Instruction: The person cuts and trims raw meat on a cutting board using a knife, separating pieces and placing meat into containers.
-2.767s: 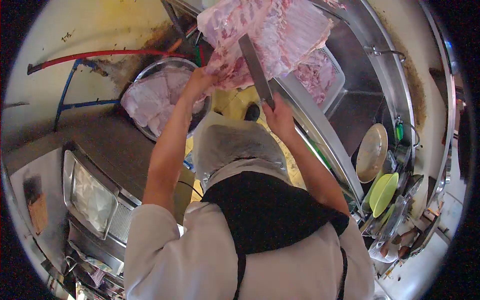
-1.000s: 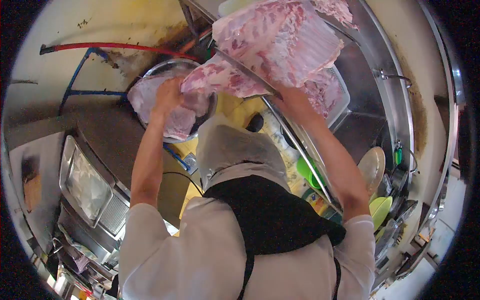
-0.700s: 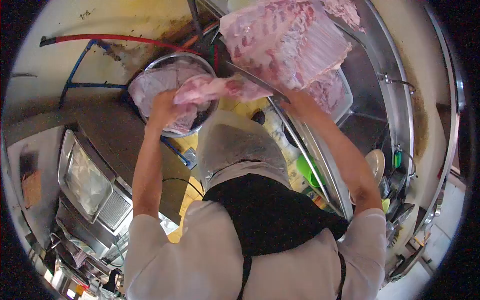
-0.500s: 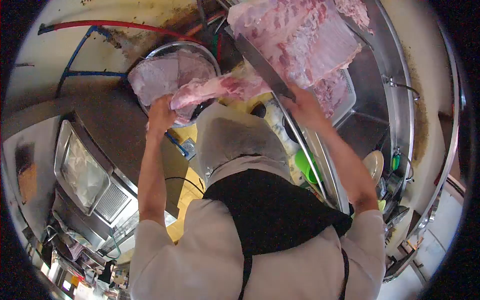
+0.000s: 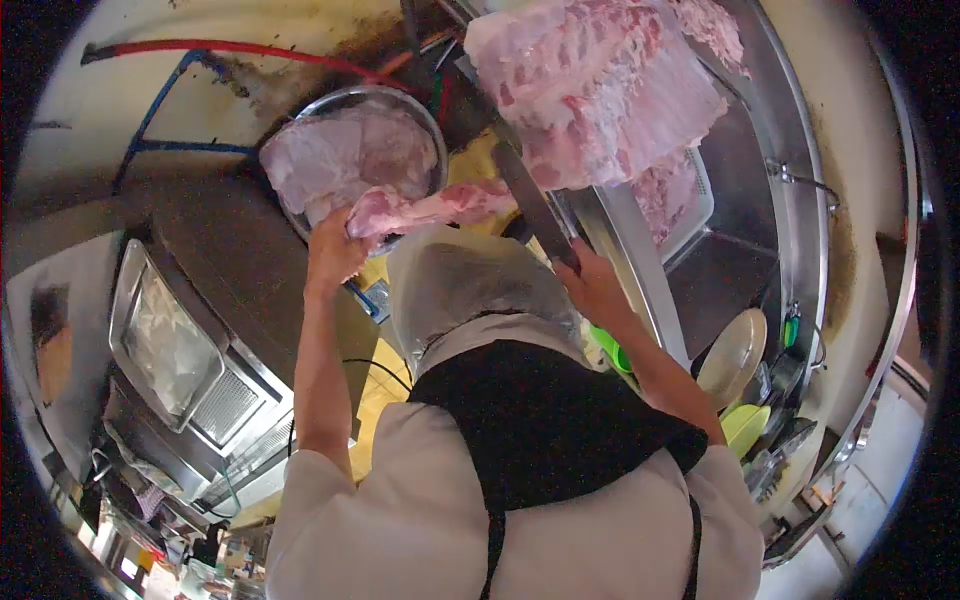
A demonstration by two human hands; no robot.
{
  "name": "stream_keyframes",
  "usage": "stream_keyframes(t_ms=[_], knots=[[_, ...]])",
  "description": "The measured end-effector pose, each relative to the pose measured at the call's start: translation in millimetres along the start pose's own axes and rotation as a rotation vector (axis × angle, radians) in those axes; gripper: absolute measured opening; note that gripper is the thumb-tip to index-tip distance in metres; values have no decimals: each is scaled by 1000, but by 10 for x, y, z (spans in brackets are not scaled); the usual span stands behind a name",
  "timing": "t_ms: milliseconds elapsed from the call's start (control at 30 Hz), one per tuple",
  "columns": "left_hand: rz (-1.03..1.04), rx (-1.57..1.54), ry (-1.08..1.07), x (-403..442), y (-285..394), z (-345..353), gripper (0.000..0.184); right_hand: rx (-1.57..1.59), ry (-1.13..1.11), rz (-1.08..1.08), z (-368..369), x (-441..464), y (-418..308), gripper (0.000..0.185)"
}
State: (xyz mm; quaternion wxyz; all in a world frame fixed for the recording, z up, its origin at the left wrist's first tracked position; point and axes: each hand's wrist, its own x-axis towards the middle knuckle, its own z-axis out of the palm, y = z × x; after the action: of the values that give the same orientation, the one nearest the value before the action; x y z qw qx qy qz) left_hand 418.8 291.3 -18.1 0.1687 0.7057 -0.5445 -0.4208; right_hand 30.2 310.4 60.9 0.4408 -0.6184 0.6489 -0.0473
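Note:
My left hand [image 5: 335, 255] is closed around one end of a long strip of raw meat [image 5: 435, 208], which stretches across in front of my apron. A metal bowl [image 5: 345, 93] with slabs of raw meat [image 5: 350, 150] stands just beyond that hand. My right hand [image 5: 597, 290] grips the handle of a broad-bladed knife [image 5: 530, 200], its blade pointing up and away. The strip's free end lies close to the blade; whether they touch, I cannot tell. Above the knife, a large slab of rib meat [image 5: 600, 90] rests at the sink.
A white basket [image 5: 706, 195] holding meat pieces sits in the steel sink [image 5: 735, 262], partly under the slab. Plates [image 5: 733, 358] and a green bowl [image 5: 745, 428] are stacked at the right. On the left counter is a tray [image 5: 165, 335] with pale contents.
My right hand and the knife have come down toward my body, away from the rib slab. My left hand and the meat strip have shifted slightly lower, and the strip's far end has drawn left.

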Motion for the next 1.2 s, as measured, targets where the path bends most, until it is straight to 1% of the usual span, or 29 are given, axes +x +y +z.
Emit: stream_keyframes(t_ms=[67, 100, 167, 200, 233, 267, 333, 400, 433, 467, 533, 633, 733, 767, 800, 833, 867, 900, 933, 967, 1000, 1033, 1100, 1167, 1200], knots=[[-112, -40, -35, 35, 69, -36, 34, 44, 90, -46, 24, 180, -103, 29], [-213, -63, -64, 28, 97, -81, 35, 63, 153, -76, 110, 301, -130, 31], [-199, -43, -21, 37, -23, -130, 35, 130, 273, -168, 290, 562, -193, 34], [-81, -3, 47, 67, -248, -81, 35, 176, 333, -229, 375, 699, -224, 35], [-32, -4, 83, 52, -284, -78, 35, 220, 391, -289, 445, 763, -200, 36], [17, -4, 119, 35, -325, -74, 35, 150, 312, -216, 523, 766, -103, 37], [-36, -98, 110, -30, -153, -224, 35, 16, 161, -67, 611, 695, 26, 38], [-126, -233, 74, -80, -19, -384, 35, -47, -24, 101, 435, 283, 86, 33], [-184, -312, 45, -129, 33, -450, 35, -84, -44, 46, 406, 144, 260, 38], [-127, -369, 100, -207, 137, -548, 34, -118, -68, -4, 395, -8, 481, 44], [13, -480, 207, -219, 384, -749, 32, -184, -189, 93, 293, -243, 869, 45], [-5, -80, 296, -146, 414, -764, 32, -149, -141, 125, 28, -497, 764, 42], [-50, -111, 296, 156, 584, -815, 35, -35, 113, 83, -179, -625, 532, 39], [138, -32, 366, 310, 639, -818, 35, 11, 174, 80, -228, -594, 536, 41], [326, 45, 437, 458, 735, -818, 36, 35, 303, 63, -292, -545, 499, 41], [236, -375, 355, 564, 1095, -781, 37, 58, 432, 44, -365, -471, 420, 41], [316, -204, 447, 666, 1410, -835, 38, 80, 560, 24, -454, -381, 351, 41], [392, -34, 539, 764, 1704, -879, 39, 11, 637, -14, -577, -277, 309, 42], [463, -142, 503, 914, 1981, -876, 39, -61, 711, -51, -702, -159, 292, 43], [532, -251, 465, 1058, 2267, -854, 40, -103, 774, -144, -808, -26, 301, 44], [653, -240, 480, 1103, 2628, -794, 41, -149, 837, -240, -917, 114, 322, 46], [770, -227, 496, 1109, 2972, -679, 41, -171, 837, -203, -971, 325, 408, 46], [815, -326, 371, 1155, 3452, -390, 38, -214, 828, -135, -972, 714, 589, 47], [970, -246, 308, 1721, 3498, 60, 35, -248, 778, -102, -986, 735, 526, 45], [1037, -16, 284, 1784, 3533, 236, 36, -263, 749, -87, -976, 730, 513, 45]])
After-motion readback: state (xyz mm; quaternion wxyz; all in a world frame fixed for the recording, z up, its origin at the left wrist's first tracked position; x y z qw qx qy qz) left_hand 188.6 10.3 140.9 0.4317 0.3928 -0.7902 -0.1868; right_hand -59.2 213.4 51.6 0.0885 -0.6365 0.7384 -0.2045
